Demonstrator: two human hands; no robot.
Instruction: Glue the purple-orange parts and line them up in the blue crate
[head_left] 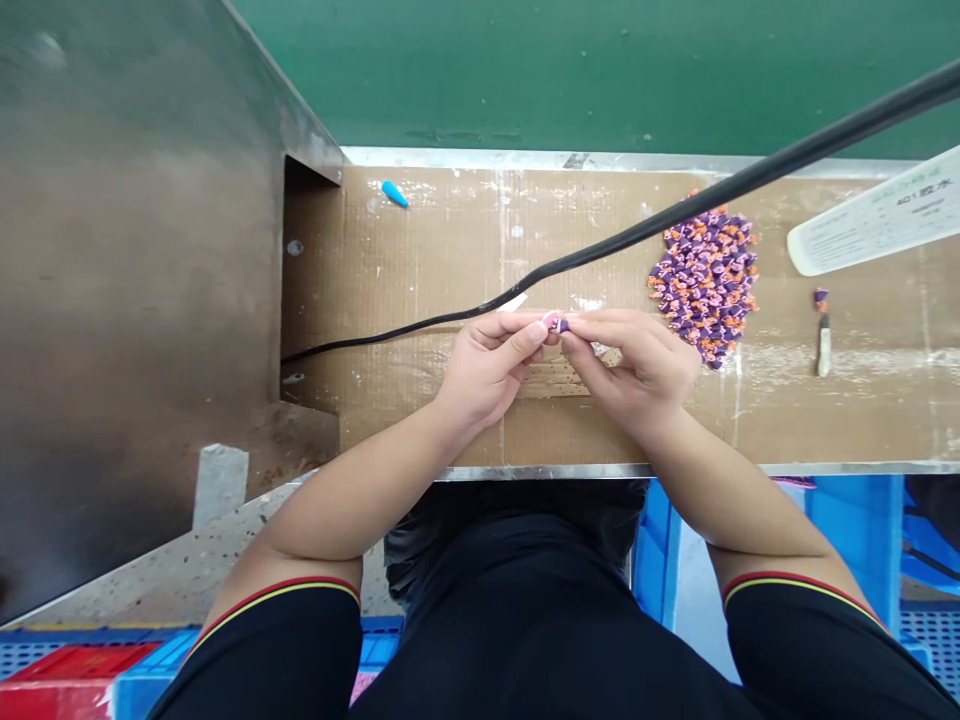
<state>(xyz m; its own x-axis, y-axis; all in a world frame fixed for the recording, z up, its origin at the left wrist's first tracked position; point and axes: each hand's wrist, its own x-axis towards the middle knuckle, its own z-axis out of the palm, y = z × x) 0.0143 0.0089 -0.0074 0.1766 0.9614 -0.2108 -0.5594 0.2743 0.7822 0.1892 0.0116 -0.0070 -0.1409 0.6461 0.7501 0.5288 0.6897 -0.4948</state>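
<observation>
My left hand (495, 360) pinches a tiny pink piece (552, 320) between thumb and forefinger, over the middle of the cardboard-covered bench. Right beside it, my right hand (634, 360) is closed on a small purple piece (564, 326), held at the fingertips. The two pieces meet or nearly meet; whether they are joined I cannot tell. To the right of my right hand lies a pile of small purple, pink and orange pieces (709, 280). One more such piece (821, 297) sits apart, by a short stick-like tool (824, 348) with a pale end.
A black cable (622, 238) crosses above the bench. A white glue bottle (874, 215) lies at the right and a blue cap (394, 193) at the back left. A metal housing (142, 260) stands left; a green surface (562, 70) runs behind. Blue crates (855, 540) stand below.
</observation>
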